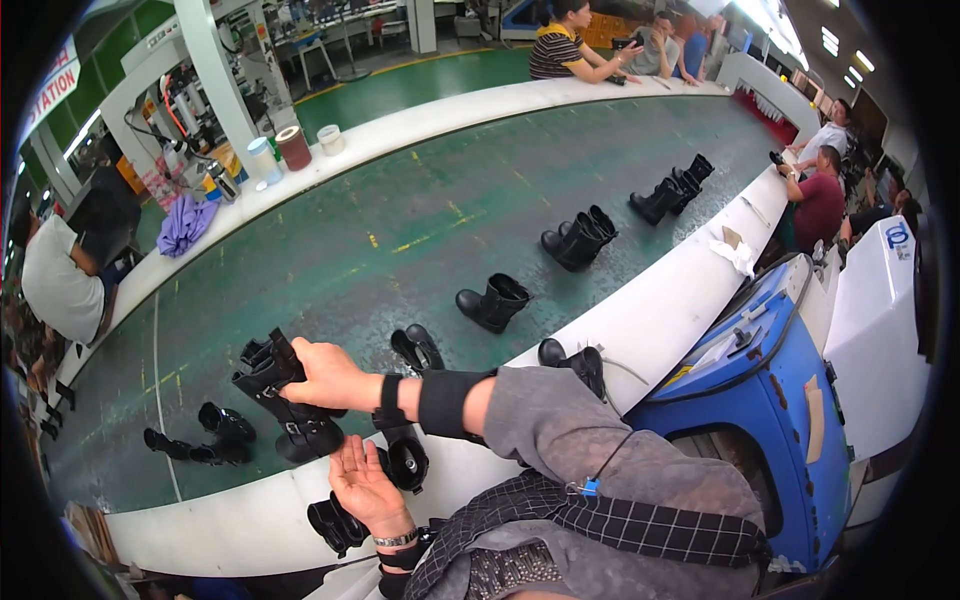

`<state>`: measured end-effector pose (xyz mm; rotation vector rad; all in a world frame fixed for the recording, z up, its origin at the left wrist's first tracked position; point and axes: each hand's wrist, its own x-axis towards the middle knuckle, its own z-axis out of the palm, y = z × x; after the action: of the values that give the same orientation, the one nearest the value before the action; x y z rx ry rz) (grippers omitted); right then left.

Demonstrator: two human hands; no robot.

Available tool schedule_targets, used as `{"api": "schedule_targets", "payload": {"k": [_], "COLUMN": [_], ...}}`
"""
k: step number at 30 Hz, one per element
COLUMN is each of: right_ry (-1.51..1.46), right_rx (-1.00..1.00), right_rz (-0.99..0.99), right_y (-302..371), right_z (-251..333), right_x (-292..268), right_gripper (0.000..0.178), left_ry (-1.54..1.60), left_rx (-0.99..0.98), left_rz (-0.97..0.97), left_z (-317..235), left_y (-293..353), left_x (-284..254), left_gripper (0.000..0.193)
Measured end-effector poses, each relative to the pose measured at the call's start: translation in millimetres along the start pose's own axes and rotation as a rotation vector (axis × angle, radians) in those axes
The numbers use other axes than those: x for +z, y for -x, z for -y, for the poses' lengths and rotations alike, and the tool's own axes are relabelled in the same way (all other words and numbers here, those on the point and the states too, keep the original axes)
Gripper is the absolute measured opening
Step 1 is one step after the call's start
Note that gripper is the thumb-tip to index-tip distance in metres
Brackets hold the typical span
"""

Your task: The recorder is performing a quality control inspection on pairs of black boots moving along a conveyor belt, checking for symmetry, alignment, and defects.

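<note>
A black ankle boot (266,384) with buckled straps is in my right hand (328,376). The fingers and thumb close around its shaft, holding it above the green conveyor belt (330,290). Its toe points toward me. Just below the toe, my left hand (368,486) is turned palm up with fingers stretched out, and nothing lies in it. Whether its fingertips touch the boot I cannot tell. Beside that hand are a black boot (408,462) with its opening showing and another dark boot (337,526) at the white ledge (215,535).
More black boots stand or lie along the belt, including one (494,303) ahead and a pair (580,238) farther off. On the near ledge at right sits another boot (580,364), beside a blue machine (770,400). Across the belt are a purple cloth (186,224) and containers.
</note>
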<state>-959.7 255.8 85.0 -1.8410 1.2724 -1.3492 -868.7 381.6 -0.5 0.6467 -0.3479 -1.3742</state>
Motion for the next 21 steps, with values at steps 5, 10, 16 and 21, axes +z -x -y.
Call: {"api": "schedule_targets", "payload": {"k": [5,10,16,21], "right_ry": [0.121,0.311,0.316,-0.006], "right_rx": [-0.042,0.118,0.335,0.199], "right_rz": [-0.01,0.064,0.447,0.0], "right_y": [-18.6,6.4,24.5,44.8], "right_z": [-60.6,-132.1,-104.9,-51.9], "right_x": [58.4,73.1,29.5,-28.9], "right_gripper": [0.04,0.043,0.037,0.043], "left_ry": [-0.113,-0.18,-0.173,-0.135], "left_rx": [0.067,0.085,-0.001,-0.001], "left_rz": [-0.041,0.049,0.054,0.123], "left_z": [-2.6,-2.0,0.6,-8.6], "left_y": [9.9,7.4,-1.1,-11.8], "left_x": [14.8,8.6,-1.0,-17.8], "left_gripper": [0.033,0.021,0.015,0.02]}}
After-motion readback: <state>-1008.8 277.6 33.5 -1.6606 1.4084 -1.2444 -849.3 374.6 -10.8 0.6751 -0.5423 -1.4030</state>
